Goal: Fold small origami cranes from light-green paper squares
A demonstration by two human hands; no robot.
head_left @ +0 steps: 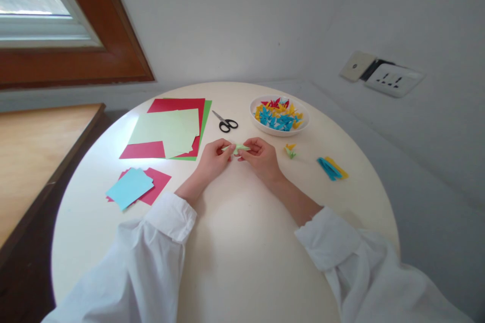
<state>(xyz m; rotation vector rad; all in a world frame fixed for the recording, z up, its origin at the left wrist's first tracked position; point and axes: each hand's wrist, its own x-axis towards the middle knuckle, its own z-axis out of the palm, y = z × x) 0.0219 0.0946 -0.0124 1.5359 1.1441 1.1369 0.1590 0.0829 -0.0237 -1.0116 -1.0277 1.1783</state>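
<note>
The left hand (216, 156) and right hand (262, 159) sit close together, fingertips pinching opposite ends of a green folded paper (240, 150), left of and nearer than the bowl (278, 132). Scissors (226, 125) lie just left of the bowl; paper sheets (166, 128) lie farther left, near the table's (242, 242) edge. Strips (328, 168), right of and nearer than the bowl, approach the right edge. Nearer than the bowl, broad tabletop shows between the forearms.

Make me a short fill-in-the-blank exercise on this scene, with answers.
1. The left hand and right hand hold folded paper coloured light ____.
2. The scissors on the table have ____ handles.
3. In the picture, the white bowl stands to the scissors' ____.
Missing words: green; black; right.
</note>
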